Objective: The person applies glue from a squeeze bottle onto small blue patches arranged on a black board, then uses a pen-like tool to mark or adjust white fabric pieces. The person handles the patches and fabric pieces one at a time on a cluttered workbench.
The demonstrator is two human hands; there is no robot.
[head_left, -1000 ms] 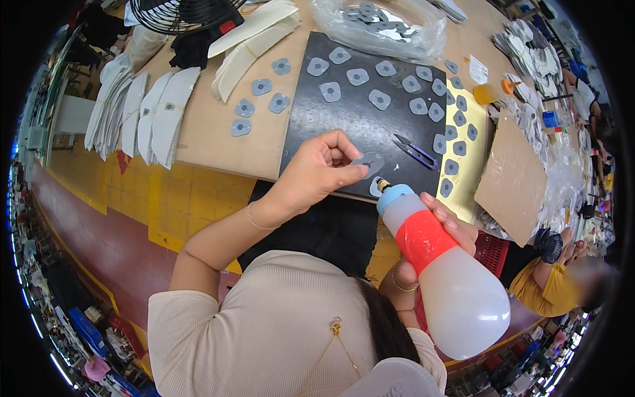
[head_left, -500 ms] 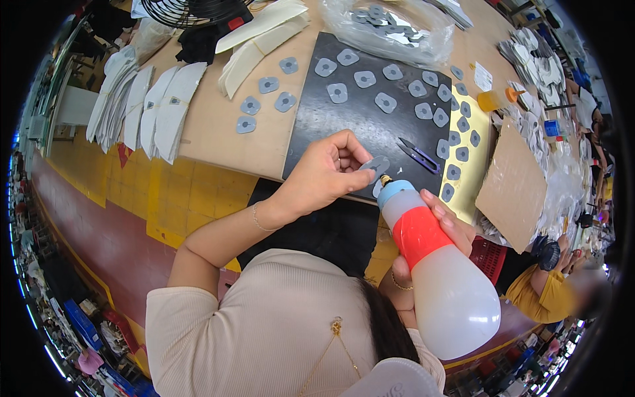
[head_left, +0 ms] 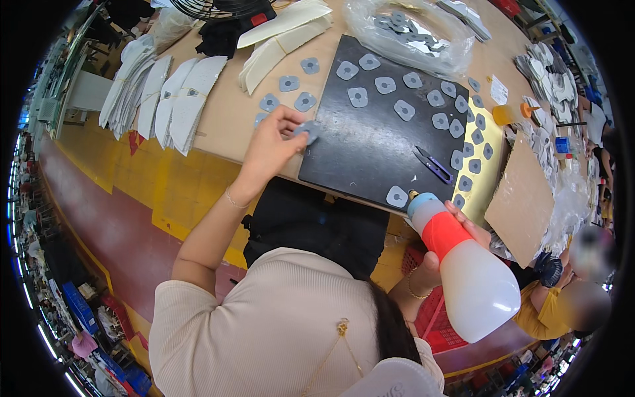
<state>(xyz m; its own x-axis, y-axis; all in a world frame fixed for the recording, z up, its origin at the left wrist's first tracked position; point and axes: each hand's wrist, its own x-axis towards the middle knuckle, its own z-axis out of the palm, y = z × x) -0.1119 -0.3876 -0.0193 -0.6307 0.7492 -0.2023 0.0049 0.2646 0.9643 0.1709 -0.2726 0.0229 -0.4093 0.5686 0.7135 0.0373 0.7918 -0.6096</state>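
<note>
A small grey rounded-square patch (head_left: 308, 131) is pinched between thumb and fingers of my left hand (head_left: 272, 140), at the left edge of the black board (head_left: 364, 155). My right hand (head_left: 471, 228) grips a translucent squeeze bottle (head_left: 477, 291) with a red band and a light blue cap. The bottle is tilted, its dark nozzle (head_left: 413, 194) pointing up beside a loose patch (head_left: 397, 196) at the board's front edge. Several similar patches lie across the board (head_left: 385, 85), more on the table to its left (head_left: 289, 83). Purple-handled thread snips (head_left: 435, 167) rest on the board's right part.
At the back, a clear plastic bag (head_left: 456, 56) holds more patches. Stacked white pieces (head_left: 188, 102) lie at the left, beside a black fan (head_left: 221, 8). Rightward are a yellow strip bearing patches (head_left: 481, 162), an orange-capped bottle (head_left: 509, 114), and cardboard (head_left: 522, 198). Another person (head_left: 546, 308) sits at far right.
My left hand, still pinching a patch, has moved left, away from the bottle's nozzle to the board's left edge. The view has shifted; the right hand keeps its grip on the bottle.
</note>
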